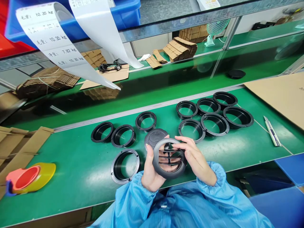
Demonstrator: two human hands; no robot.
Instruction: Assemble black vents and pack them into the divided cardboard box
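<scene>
At the lower centre of the frame, the left hand (152, 169) is closed around the near-left side of a round air vent (169, 155), its thumb lying along the rim. The right hand (196, 160) reaches in from the right with fingers loosely bent and fingertips at the vent's upper right; its thumb is out of sight, so I cannot tell whether it grips. The vent's shiny face, crossed by dark slats, tilts upward above the near edge of the green table (78, 171). Just beyond it lies a dark round disc (155, 137), partly covered by the vent. Four black rings (117, 166) sit left of the hands, and six more stand close together at right of centre. Toward the right edge are a utility knife (272, 131) and a large cardboard sheet (280, 95). At the lower left, a roll of yellow tape (48, 174) rests beside some cardboard dividers (23, 145). Across the upper left, two white paper strips (54, 38) hang down in front of a blue bin (128, 14), and a small green fan (217, 27) stands at the upper right.
</scene>
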